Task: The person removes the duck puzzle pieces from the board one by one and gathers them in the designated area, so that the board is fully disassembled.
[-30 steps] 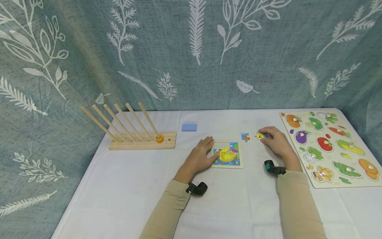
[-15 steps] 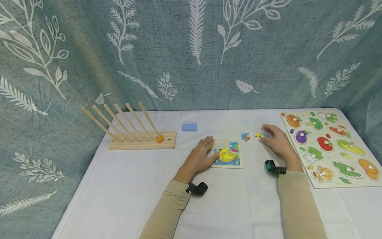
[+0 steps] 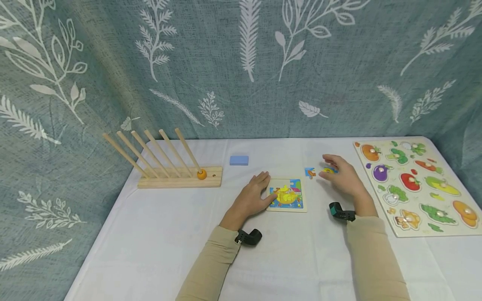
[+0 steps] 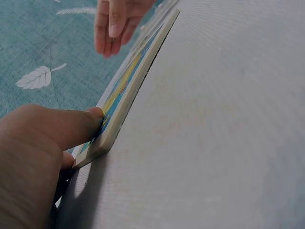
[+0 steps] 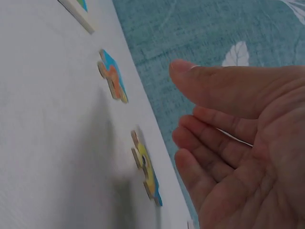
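Note:
In the head view my left hand (image 3: 251, 200) rests at the left side of a small framed jigsaw puzzle (image 3: 288, 200) with a yellow duck picture. Its thumb (image 4: 83, 126) presses on the puzzle's face, while the other fingers stretch along the edge. The picture has a gap at its upper left. Over a loose yellow and blue jigsaw piece (image 5: 147, 167) hovers my right hand (image 3: 346, 177), loosely curved and holding nothing; it partly hides the piece in the head view. A second loose piece, blue and orange (image 3: 310, 172), lies between that piece and the framed puzzle.
A vegetable peg puzzle board (image 3: 410, 200) lies at the right. At the left stands a wooden base (image 3: 177, 182) with several slanted rods and one orange bead (image 3: 201, 174). Behind the framed puzzle is a blue block (image 3: 239, 160). A patterned curtain (image 3: 226, 62) backs the white table.
My right hand was at the yellow and blue piece, let go of it, and has now lifted and shifted slightly left with fingers parted. The left hand and framed puzzle stay put.

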The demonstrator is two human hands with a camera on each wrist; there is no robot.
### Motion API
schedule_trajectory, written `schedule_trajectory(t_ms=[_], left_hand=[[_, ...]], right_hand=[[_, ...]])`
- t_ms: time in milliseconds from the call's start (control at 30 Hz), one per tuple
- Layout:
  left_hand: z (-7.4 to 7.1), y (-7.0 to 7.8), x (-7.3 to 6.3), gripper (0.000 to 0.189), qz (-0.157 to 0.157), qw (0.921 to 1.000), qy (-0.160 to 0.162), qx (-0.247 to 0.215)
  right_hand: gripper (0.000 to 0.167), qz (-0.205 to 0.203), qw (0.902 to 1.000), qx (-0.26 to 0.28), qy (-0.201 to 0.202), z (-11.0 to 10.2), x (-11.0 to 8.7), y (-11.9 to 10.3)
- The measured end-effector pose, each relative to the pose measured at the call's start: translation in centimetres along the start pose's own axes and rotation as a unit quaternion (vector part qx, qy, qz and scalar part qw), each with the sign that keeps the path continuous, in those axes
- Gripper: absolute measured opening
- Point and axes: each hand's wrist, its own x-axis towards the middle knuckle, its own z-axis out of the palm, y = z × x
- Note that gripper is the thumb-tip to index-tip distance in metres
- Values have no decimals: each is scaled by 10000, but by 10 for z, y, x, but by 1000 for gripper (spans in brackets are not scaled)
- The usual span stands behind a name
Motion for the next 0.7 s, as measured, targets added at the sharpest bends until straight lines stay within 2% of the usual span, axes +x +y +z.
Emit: schedule_trajectory(t_ms=[267,567,700], left_hand=[[0,0,1,67,-7,10000,-9,21],[0,0,0,67,-41,10000,5,20],[-1,1,0,67,-59,10000,-11,1]], right_hand=[[60,-374,9980,266,-442,15,2,-11],[52,-877,9900,701,-857,31,4,-19],[49,-950,9887,659,-954,38,4,-22]])
